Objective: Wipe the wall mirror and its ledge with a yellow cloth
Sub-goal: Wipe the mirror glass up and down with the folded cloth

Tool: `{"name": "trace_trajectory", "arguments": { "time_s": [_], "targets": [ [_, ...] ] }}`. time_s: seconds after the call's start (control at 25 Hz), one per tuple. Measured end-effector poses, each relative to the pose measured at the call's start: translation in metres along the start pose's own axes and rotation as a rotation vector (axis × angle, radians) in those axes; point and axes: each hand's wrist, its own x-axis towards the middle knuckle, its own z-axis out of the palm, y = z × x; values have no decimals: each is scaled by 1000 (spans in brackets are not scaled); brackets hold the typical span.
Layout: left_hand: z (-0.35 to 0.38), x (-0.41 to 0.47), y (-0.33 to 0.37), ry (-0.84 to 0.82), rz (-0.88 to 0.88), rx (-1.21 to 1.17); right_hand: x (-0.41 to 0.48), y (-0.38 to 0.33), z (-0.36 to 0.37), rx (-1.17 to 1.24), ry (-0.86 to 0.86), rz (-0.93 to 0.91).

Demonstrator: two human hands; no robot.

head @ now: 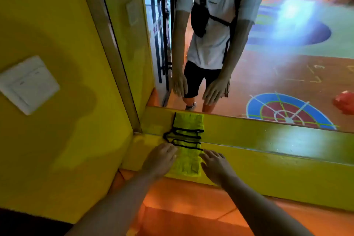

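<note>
**Two hands, cloth not yet gripped**

Both hands flank the folded cloth [186,156] lying on the ledge [277,161] near its left corner, below the mirror [287,44]. Left hand [160,160] rests flat at its edge, fingers spread; right hand [215,165] likewise open, holding nothing. Risk: a loose pinch could unfold the layers, or nudge the cloth off the front lip.

The scene is bright and strongly saturated. A white glare patch lies on the floor reflected in the mirror [268,44]. The ledge [277,140] shines with soft highlights. Soft shadows fall on the yellow wall [57,15]. Straight edges bend near the borders, and the whole picture is slightly blurred.
</note>
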Motion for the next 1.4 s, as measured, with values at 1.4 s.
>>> {"name": "trace_trajectory", "arguments": {
  "time_s": [1.4],
  "targets": [
    [-279,113,-25,634,448,243,74,-67,-299,-249,754,-593]
  ]
}}
